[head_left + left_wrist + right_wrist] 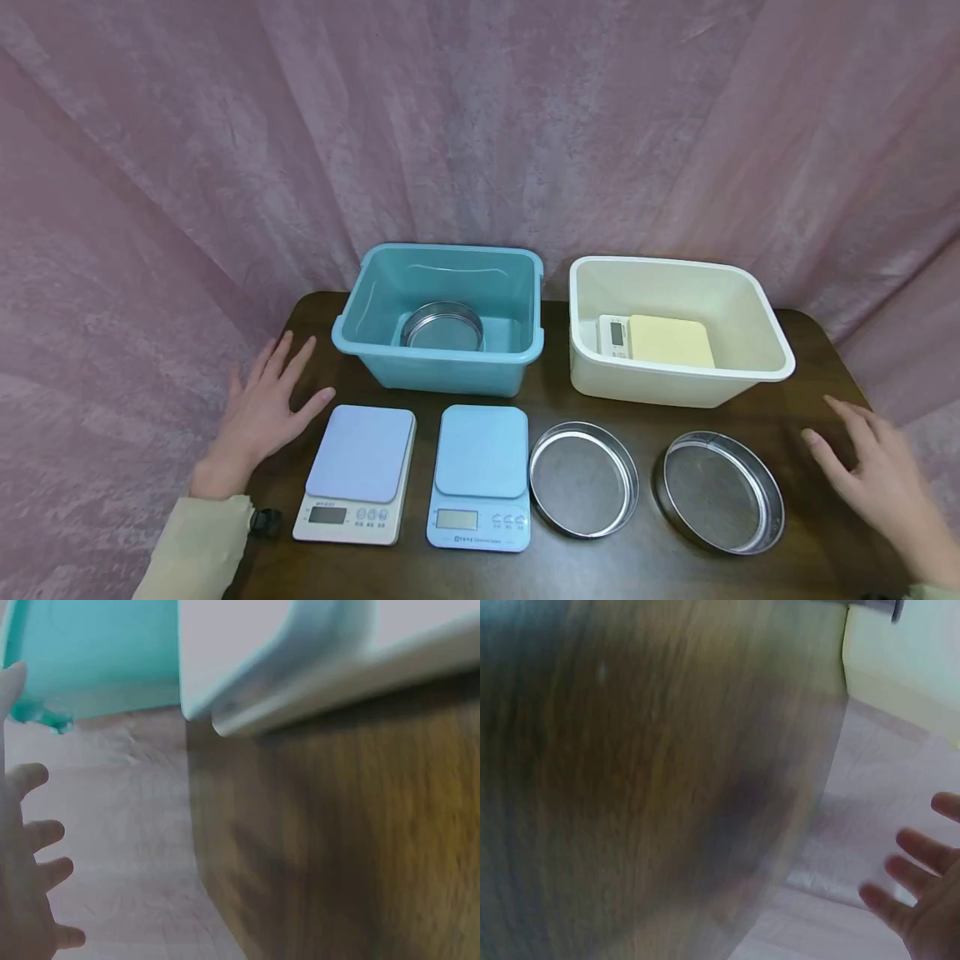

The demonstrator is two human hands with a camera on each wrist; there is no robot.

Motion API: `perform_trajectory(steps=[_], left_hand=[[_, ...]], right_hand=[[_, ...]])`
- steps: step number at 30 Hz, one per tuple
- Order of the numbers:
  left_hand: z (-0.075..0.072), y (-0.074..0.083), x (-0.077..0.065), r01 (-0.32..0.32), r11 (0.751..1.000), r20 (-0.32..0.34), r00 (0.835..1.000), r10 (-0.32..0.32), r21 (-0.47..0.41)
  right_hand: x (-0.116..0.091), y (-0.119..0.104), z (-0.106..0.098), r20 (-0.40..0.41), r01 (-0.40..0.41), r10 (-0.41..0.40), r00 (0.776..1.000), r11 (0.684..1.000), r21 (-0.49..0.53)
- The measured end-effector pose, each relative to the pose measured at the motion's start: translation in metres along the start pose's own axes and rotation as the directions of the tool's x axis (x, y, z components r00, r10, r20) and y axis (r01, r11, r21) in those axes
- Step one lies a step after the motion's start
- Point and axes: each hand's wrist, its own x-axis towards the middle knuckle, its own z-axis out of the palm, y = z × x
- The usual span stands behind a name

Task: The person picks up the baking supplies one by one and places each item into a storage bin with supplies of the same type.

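Note:
My left hand (262, 412) has its fingers spread and holds nothing, left of a white kitchen scale with a lavender top (360, 454). Off to the right, my right hand (873, 471) is also empty, its fingers loosely extended beside a round metal sieve (722, 493). Between them lie a blue kitchen scale (482, 454) and a second sieve (584, 479) in the same row. The left wrist view shows the spread fingers (45, 835) near the lavender-topped scale's edge. In the right wrist view the fingers (922, 851) are over the table's side, away from any object.
Behind the row stand a blue-green tub (437, 371) with a sieve (444, 327) inside and a cream tub (652, 390) with a yellow-topped scale (671, 340) inside. The dark wooden table (555, 575) has rounded back corners. A pink curtain (480, 125) hangs behind it.

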Motion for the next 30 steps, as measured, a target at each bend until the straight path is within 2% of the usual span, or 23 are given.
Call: perform_trajectory(steps=[4,6,10,13,17,21,30], left_hand=[[-0.004,0.008,0.002,-0.024,0.993,-0.055,0.998,0.018,-0.117],[-0.005,0.012,0.005,-0.05,0.983,-0.092,0.995,0.034,-0.179],[-0.007,0.019,0.012,-0.111,0.953,-0.178,0.982,0.061,-0.283],[-0.009,0.024,0.018,-0.131,0.922,-0.209,0.976,0.056,-0.363],[-0.012,0.03,0.027,-0.119,0.882,-0.2,0.979,0.029,-0.455],[-0.012,0.035,0.037,-0.108,0.858,-0.183,0.983,0.017,-0.502],[-0.006,0.041,0.052,-0.059,0.838,-0.119,0.993,-0.007,-0.542]], right_hand=[[-0.006,-0.01,-0.001,0.057,-0.026,0.025,0.998,1.0,0.011],[-0.008,-0.013,-0.001,0.078,-0.011,0.01,0.997,1.0,0.011],[-0.01,-0.018,0.001,0.107,0.064,-0.07,0.992,0.997,0.052],[-0.012,-0.025,0.002,0.171,0.065,-0.08,0.982,0.994,0.09],[-0.015,-0.031,0.003,0.26,0.032,-0.064,0.964,0.992,0.124],[-0.02,-0.033,0.004,0.293,0.042,-0.087,0.952,0.987,0.155],[-0.029,-0.029,0.007,0.359,0.001,-0.082,0.93,0.975,0.221]])
